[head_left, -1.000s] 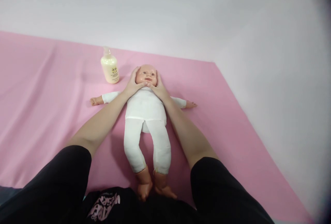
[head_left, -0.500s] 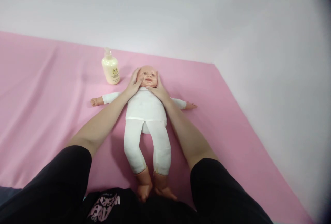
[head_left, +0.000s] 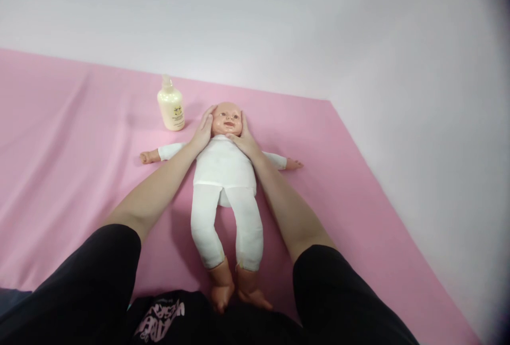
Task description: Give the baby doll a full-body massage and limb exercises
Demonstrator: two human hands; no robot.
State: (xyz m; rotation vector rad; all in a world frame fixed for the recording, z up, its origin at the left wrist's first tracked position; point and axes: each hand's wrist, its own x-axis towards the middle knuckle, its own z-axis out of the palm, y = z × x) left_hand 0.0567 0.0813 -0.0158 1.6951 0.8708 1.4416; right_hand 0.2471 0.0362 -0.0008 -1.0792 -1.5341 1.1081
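The doll point(head_left: 224, 163) is laid on its back on the pink surface point(head_left: 358, 201), its head point(head_left: 227, 117) toward the far edge and its feet point(head_left: 235, 287) toward the near edge. The head is placed a little to the left of the far right corner. The doll's arms are spread to the sides, and its body is dressed in white.

The head is framed between two hands. The left hand point(head_left: 202, 131) is laid nearly flat along one side of it, fingers straight and close together. The right hand point(head_left: 247, 140) is cupped along the other side, its fingers extended and its thumb set apart near the chin. Neither hand is clenched, and nothing but the doll is touched.

The bottle point(head_left: 171, 108) is stood upright near the far edge, to the left of the head, and is touched by neither hand.

As far as can be judged, the laying-out of the doll is done and the handling of its face is under way; the hands are not yet lifted away. The limbs and the clothing are left alone. A shine is seen on the face, but whether anything from the bottle is spread there cannot be told, nor how much handling is left.
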